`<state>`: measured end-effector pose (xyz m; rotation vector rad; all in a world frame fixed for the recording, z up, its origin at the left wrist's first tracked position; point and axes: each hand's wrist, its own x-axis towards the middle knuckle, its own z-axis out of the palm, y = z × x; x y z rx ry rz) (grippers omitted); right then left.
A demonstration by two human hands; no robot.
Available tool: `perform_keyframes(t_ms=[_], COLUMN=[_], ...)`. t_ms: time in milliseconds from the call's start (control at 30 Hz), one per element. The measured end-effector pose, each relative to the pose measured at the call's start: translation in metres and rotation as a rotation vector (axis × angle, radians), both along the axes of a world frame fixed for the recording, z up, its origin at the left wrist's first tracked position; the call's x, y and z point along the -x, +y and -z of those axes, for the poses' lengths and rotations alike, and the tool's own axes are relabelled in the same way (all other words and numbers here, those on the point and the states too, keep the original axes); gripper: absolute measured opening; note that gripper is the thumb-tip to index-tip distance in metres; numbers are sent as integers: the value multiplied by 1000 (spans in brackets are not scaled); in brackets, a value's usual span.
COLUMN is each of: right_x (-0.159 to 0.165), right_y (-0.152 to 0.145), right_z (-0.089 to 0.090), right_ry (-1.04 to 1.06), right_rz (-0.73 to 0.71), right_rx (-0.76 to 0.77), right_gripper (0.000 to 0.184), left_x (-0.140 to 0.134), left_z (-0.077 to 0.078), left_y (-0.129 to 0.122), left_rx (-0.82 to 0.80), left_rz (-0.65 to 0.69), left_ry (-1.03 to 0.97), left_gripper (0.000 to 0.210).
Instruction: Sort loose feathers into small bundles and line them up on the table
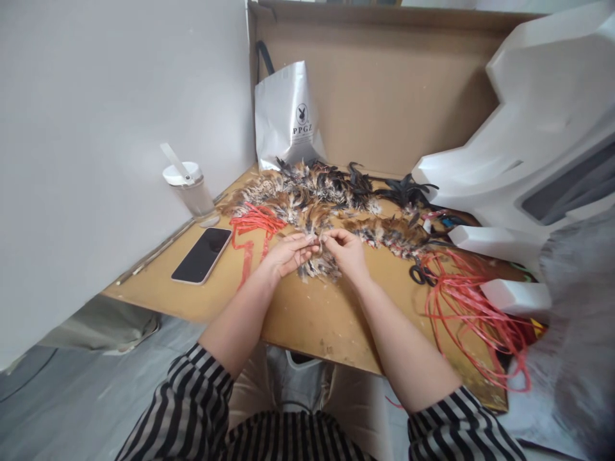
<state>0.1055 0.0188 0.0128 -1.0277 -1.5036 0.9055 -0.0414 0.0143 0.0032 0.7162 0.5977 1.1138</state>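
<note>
My left hand (pixel 292 252) and my right hand (pixel 348 253) meet over the middle of the table, fingertips almost touching. Thumb and finger of each are pinched together on what looks like a small feather (pixel 320 241). Its exact outline is too fine to make out. Just below the fingers lies a tuft of pale, fluffy feathers (pixel 321 266). Behind my hands spreads a heap of brown, cream and black feathers (pixel 300 192). Another row of brown feathers (pixel 391 232) lies to the right of my right hand. Flat red ribbon strips (pixel 254 219) are bundled left of my left hand.
At left are a phone (pixel 202 256) and a lidded cup (pixel 191 191). A silver bag (pixel 283 121) stands at the back by the cardboard wall (pixel 394 89). Black-handled scissors (pixel 421 275), loose red strips (pixel 468 301) and large white foam (pixel 542 121) occupy the right side.
</note>
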Motion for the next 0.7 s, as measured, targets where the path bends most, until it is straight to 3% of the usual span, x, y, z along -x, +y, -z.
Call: perform_keyframes(t_ms=[133, 233, 467, 700], right_x=[2, 3, 1, 0], right_y=[-3, -2, 1, -2], right_z=[0, 2, 0, -8], right_ry=[-130, -157, 12, 231], right_rz=[85, 105, -60, -139], right_rx=[-134, -151, 104, 303], right_gripper=[17, 17, 22, 27], left_x=[-1, -3, -6, -8], left_z=[0, -1, -2, -2], left_y=[0, -1, -4, -4], left_rx=[30, 44, 0, -56], left_rz=[1, -20, -128, -128], left_ry=[37, 59, 146, 220], left_gripper=[9, 7, 4, 8])
